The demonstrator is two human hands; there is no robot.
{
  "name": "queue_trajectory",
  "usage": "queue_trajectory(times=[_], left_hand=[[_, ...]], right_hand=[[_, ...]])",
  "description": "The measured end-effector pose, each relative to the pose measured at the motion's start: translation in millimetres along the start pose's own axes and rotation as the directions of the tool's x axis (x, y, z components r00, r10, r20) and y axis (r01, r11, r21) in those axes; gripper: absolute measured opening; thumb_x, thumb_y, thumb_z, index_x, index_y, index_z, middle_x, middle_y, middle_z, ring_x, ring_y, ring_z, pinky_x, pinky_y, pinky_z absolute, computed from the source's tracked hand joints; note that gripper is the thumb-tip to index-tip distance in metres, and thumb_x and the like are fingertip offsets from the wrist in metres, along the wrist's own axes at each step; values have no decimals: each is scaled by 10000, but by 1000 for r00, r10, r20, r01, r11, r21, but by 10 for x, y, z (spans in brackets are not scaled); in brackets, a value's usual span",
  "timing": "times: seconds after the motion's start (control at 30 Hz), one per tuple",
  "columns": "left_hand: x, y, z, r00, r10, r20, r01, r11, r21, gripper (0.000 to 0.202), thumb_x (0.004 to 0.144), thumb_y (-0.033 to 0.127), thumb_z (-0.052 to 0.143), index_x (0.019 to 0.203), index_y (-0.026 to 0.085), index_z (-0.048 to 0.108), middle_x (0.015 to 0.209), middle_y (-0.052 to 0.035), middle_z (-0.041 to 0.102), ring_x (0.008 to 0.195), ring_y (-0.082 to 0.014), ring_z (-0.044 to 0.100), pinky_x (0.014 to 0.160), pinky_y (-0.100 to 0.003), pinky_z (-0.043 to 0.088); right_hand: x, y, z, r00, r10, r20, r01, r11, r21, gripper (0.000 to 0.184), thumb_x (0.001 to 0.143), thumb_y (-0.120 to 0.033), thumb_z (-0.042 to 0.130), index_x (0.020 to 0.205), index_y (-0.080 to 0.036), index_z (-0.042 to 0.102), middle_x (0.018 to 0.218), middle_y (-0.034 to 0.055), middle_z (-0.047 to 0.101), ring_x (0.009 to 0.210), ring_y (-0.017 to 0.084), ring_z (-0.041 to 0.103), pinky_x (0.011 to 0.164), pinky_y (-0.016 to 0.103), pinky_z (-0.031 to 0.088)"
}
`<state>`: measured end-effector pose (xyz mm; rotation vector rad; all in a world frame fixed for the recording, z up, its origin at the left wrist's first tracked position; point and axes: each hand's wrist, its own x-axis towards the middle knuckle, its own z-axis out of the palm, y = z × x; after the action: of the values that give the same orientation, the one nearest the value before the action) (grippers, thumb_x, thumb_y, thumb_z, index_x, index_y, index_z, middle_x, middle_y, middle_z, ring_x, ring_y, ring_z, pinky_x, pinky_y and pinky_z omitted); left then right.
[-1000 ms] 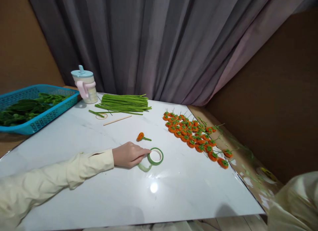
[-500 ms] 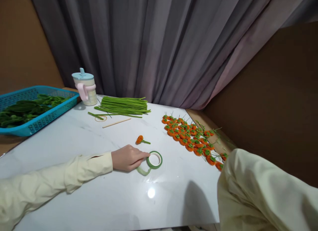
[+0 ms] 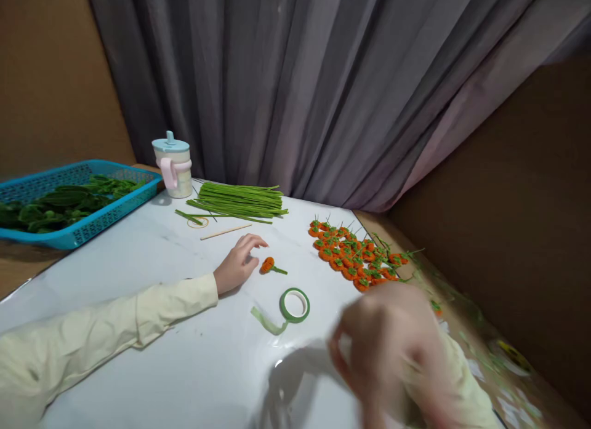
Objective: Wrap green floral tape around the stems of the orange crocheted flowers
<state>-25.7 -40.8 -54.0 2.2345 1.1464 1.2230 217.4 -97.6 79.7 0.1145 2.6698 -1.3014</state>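
My left hand [image 3: 237, 263] lies on the white table [image 3: 161, 330], fingers spread and empty, just left of a single orange flower with a green stem [image 3: 269, 266]. A roll of green tape [image 3: 294, 305] with a loose tail lies on the table in front of it, untouched. My right hand [image 3: 392, 349] is close to the camera at the lower right, smeared by motion, so its fingers cannot be read. A heap of several orange flowers [image 3: 355, 253] lies to the right.
A bundle of green stems [image 3: 240, 200], a wooden stick [image 3: 226, 232] and a small ring sit at the back. A lidded cup with a pink handle [image 3: 174, 165] and a blue basket of green leaves [image 3: 69, 201] stand at the left. A grey curtain hangs behind.
My left hand let go of the tape roll and moved back toward the single orange flower. My right arm swung in from the right and the hand is now in front of the camera.
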Motion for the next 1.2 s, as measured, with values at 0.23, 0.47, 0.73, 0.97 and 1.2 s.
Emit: queue_trajectory(times=[0.23,0.47,0.73,0.97,1.2], left_hand=[[50,-148,38,959,41,282,-43,999,-2,491,718,42,439,1171,203,538,1368,-85,445,1258,-240,397,1066,-447,333],[45,-62,39,965,-39,258,33,999,26,314,733,76,455,1014,169,560,964,-59,661,911,-199,597,881,-374,446],[35,-37,7,944,69,322,-75,997,7,271,823,198,509,1092,179,536,1073,-78,628,1002,-229,554,912,-407,408],[37,-90,18,902,123,414,-85,990,-108,208,900,250,490,1079,164,550,1021,-76,613,939,-181,568,843,-300,452],[11,-61,1,893,193,407,-124,974,-189,131,904,211,486,1010,166,549,1109,-95,582,1007,-176,560,885,-280,435]], right_hand=[[731,881,134,887,160,-432,-187,982,-22,322,817,-447,603,779,-129,644,647,11,622,568,89,530,585,186,420],[653,938,329,920,96,-380,-195,953,-233,433,669,-378,723,985,-162,520,714,-15,544,604,121,458,575,227,381],[346,897,466,892,142,-428,-205,973,-104,410,745,-88,500,1146,-157,455,793,13,563,659,119,492,597,213,398],[317,995,502,784,243,-571,-6,923,385,224,862,-195,503,1075,-190,431,820,-7,532,605,80,543,600,220,428],[360,1055,502,719,352,-599,198,722,663,327,783,-279,682,1009,-172,472,811,8,605,630,110,632,662,269,483]])
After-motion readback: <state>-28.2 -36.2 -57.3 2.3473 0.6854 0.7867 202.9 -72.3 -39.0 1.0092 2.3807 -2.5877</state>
